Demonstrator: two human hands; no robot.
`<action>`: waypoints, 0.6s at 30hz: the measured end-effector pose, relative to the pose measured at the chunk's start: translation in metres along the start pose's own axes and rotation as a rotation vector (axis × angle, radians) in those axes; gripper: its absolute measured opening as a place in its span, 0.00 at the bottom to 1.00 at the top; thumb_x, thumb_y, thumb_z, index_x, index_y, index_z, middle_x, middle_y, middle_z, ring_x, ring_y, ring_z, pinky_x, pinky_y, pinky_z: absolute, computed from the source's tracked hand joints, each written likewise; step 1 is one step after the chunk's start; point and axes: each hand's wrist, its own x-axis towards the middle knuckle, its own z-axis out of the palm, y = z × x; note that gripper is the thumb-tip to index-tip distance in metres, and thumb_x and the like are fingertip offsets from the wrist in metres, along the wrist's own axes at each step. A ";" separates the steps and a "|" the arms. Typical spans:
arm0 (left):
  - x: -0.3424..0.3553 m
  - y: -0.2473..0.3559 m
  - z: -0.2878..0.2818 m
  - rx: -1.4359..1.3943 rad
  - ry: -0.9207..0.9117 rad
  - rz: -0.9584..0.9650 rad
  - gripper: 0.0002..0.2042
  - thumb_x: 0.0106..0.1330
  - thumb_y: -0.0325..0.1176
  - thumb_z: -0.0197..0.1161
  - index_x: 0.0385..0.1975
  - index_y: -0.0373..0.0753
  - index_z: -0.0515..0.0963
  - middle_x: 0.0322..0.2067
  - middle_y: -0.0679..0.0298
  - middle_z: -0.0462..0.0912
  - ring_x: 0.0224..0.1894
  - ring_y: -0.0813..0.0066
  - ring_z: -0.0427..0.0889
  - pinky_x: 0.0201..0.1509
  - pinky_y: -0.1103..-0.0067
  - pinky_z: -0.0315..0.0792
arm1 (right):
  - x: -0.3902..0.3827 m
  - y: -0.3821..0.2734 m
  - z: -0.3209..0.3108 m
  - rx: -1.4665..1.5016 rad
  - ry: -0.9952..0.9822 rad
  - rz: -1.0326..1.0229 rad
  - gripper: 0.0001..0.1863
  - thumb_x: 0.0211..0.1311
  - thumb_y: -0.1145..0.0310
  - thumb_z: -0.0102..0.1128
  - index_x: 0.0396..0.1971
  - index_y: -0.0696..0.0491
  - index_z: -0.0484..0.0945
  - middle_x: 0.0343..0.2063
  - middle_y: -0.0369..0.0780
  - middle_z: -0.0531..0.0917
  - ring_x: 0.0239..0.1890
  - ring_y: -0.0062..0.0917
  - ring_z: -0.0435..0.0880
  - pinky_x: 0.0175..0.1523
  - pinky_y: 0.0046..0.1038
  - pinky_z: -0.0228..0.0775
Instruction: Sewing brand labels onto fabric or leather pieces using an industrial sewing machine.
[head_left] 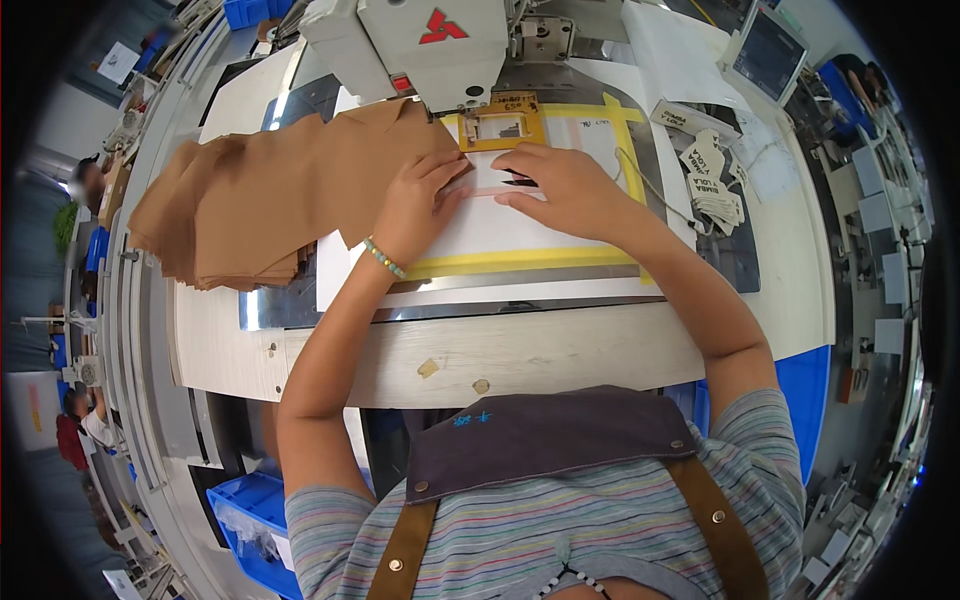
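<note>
My left hand (413, 205), wearing a beaded bracelet, lies at the right end of the brown fabric pieces (265, 195). A brown corner shows between its fingers and thumb. My right hand (572, 190) is closed around a small black pointed tool (520, 182), its kind mostly hidden by the fingers. Both hands are over a white sheet (500, 230) bordered with yellow tape, near a pink strip. Just beyond the fingertips, a yellow frame (503, 122) with a window sits beneath the head of a white machine (432, 50).
Cream tags (712, 185) with black print are piled at the right, with a cord running beside them. Behind them stand an open white box (695, 118) and a screen (768, 52). Blue bins (255, 500) sit below the table's front edge (500, 350).
</note>
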 end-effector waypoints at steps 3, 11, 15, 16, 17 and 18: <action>-0.013 0.013 -0.021 -0.018 -0.030 -0.085 0.15 0.63 0.27 0.72 0.50 0.34 0.85 0.52 0.56 0.87 0.52 0.56 0.84 0.57 0.67 0.80 | 0.000 0.013 0.020 -0.155 0.051 -0.102 0.18 0.67 0.63 0.67 0.54 0.53 0.81 0.51 0.40 0.85 0.43 0.34 0.87 0.47 0.33 0.81; -0.082 0.006 -0.059 0.460 -0.137 -0.081 0.14 0.68 0.26 0.67 0.52 0.31 0.83 0.53 0.56 0.87 0.55 0.55 0.84 0.60 0.66 0.78 | 0.032 0.025 0.054 -0.574 0.133 -0.434 0.19 0.61 0.74 0.64 0.53 0.53 0.81 0.50 0.33 0.85 0.44 0.24 0.87 0.41 0.25 0.82; -0.082 0.020 -0.062 0.378 -0.186 -0.138 0.20 0.71 0.28 0.64 0.62 0.33 0.78 0.58 0.54 0.84 0.62 0.51 0.80 0.64 0.63 0.75 | 0.037 0.022 0.058 -0.639 0.062 -0.404 0.20 0.63 0.72 0.62 0.56 0.55 0.80 0.55 0.36 0.85 0.47 0.24 0.86 0.42 0.25 0.83; -0.082 0.021 -0.062 0.404 -0.209 -0.145 0.23 0.73 0.28 0.63 0.67 0.35 0.73 0.62 0.53 0.82 0.66 0.50 0.77 0.67 0.62 0.73 | 0.035 0.017 0.057 -0.655 0.023 -0.383 0.20 0.64 0.71 0.61 0.57 0.56 0.79 0.57 0.38 0.85 0.48 0.24 0.86 0.42 0.26 0.83; -0.082 0.022 -0.062 0.429 -0.233 -0.151 0.26 0.74 0.29 0.61 0.72 0.36 0.69 0.65 0.52 0.79 0.71 0.49 0.73 0.70 0.61 0.70 | 0.029 0.015 0.055 -0.656 0.021 -0.380 0.20 0.64 0.71 0.61 0.57 0.56 0.79 0.57 0.38 0.85 0.48 0.24 0.86 0.42 0.26 0.83; -0.082 0.023 -0.061 0.428 -0.230 -0.156 0.26 0.74 0.29 0.61 0.72 0.36 0.69 0.65 0.52 0.79 0.71 0.49 0.73 0.70 0.61 0.70 | 0.021 0.014 0.054 -0.691 0.017 -0.354 0.21 0.64 0.70 0.61 0.58 0.57 0.79 0.59 0.39 0.84 0.51 0.24 0.85 0.41 0.25 0.82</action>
